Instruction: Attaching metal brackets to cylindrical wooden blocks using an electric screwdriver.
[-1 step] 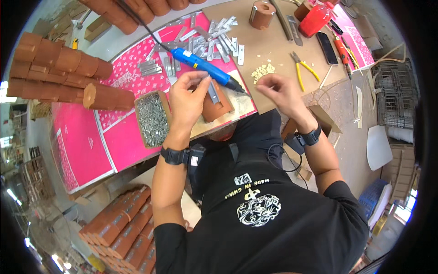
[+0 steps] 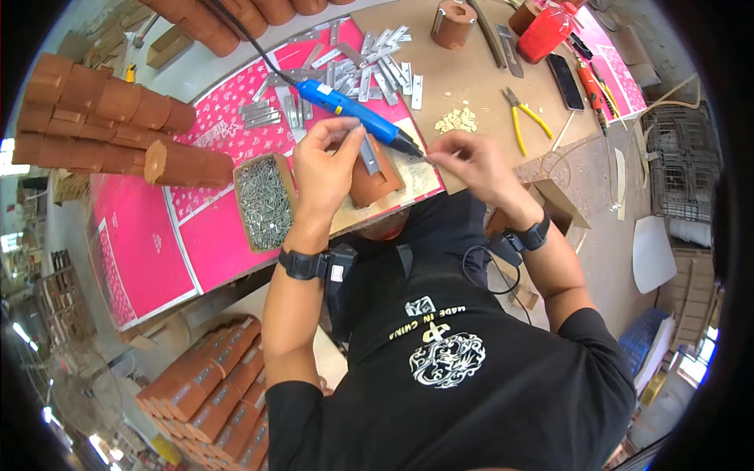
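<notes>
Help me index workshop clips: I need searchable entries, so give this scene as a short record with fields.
Left hand: curled at the brown block, thumb beside the metal plate on it
Right hand: fingers pinched at the tip of the blue corded tool; anything held is too small to tell
Left of hands: box of small metal fasteners
Beyond: loose metal plates
Right side: pale chips, yellow-handled pliers

brown block [image 2: 374, 190], silver strip [image 2: 370, 157] on it, blue tool [image 2: 350, 110] slanted alongside

pliers [image 2: 514, 104] right of block [image 2: 369, 191]
</notes>
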`<state>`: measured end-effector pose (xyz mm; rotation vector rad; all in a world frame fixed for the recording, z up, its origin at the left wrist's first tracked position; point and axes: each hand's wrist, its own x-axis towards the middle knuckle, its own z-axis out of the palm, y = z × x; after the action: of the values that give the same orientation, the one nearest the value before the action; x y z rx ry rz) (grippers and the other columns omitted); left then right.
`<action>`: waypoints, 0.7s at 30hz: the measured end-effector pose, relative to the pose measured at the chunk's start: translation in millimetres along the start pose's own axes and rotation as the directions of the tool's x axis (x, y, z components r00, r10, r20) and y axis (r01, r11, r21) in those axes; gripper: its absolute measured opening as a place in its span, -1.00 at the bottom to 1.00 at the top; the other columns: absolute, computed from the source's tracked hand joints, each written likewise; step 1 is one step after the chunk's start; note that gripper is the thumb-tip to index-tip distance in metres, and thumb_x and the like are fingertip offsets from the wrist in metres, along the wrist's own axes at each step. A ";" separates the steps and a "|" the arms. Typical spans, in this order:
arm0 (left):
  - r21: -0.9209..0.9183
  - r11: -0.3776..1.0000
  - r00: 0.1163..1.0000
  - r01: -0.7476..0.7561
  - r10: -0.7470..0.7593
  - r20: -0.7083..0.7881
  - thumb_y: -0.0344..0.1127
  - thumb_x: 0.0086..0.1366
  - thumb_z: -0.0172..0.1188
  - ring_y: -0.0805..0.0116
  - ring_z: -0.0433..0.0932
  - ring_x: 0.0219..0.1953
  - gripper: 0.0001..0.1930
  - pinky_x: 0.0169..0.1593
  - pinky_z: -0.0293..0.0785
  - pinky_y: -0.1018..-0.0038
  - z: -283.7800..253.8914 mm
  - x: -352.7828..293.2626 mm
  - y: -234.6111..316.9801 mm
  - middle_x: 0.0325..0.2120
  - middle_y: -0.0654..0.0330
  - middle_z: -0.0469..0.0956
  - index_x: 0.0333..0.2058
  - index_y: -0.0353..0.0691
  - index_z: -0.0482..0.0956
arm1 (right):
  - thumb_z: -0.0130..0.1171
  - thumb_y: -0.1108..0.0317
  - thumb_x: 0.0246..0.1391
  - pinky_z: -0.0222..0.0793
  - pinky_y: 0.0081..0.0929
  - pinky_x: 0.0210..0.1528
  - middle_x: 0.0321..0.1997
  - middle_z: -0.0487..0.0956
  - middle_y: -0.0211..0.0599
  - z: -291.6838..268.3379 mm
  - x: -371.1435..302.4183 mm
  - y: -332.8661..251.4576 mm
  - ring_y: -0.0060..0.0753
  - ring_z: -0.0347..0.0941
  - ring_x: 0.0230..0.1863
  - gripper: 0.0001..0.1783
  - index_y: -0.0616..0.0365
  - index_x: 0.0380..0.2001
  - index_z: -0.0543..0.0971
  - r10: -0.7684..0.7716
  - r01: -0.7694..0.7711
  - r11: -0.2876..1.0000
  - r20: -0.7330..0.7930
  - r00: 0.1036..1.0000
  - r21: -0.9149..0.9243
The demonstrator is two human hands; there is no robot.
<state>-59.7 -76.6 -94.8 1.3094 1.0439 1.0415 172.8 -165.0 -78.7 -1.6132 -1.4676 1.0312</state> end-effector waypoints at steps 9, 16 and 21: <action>0.006 0.992 0.985 -0.128 0.128 -0.115 -0.41 0.29 0.31 0.58 0.55 -0.35 -0.83 -0.25 0.46 0.62 -7.9 8.7 6.6 -0.36 0.21 0.67 -0.19 -0.36 0.62 | 0.29 0.43 0.05 0.47 -0.29 -0.22 -0.37 0.60 -0.16 49.8 19.4 -26.8 -0.14 0.56 -0.30 -0.88 0.22 -0.33 0.64 -0.294 0.326 0.932 0.194 0.936 -0.160; -0.012 0.999 0.995 -0.050 0.049 -0.090 -0.42 0.30 0.30 0.60 0.55 -0.32 -0.84 -0.22 0.47 0.64 -11.2 1.7 -2.1 -0.34 0.22 0.67 -0.18 -0.35 0.62 | 0.28 0.45 0.03 0.49 -0.28 -0.20 -0.30 0.60 -0.16 50.2 19.2 -20.0 -0.13 0.56 -0.28 -0.85 0.18 -0.28 0.69 -0.412 0.443 0.860 0.166 0.896 -0.252; 0.012 1.000 1.000 -0.019 0.019 -0.015 -0.42 0.30 0.30 0.59 0.57 -0.32 -0.84 -0.20 0.48 0.63 -4.5 -2.0 -2.7 -0.34 0.23 0.67 -0.18 -0.33 0.62 | 0.22 0.48 0.06 0.48 -0.35 -0.22 -0.29 0.60 -0.15 34.9 15.9 -13.1 -0.22 0.56 -0.30 -0.77 0.17 -0.17 0.68 -0.227 0.226 0.956 0.014 0.974 -0.190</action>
<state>-64.6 -77.5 -97.5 1.3254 1.0528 1.0626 136.2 -148.1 -83.2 -1.5308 -1.7437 0.7731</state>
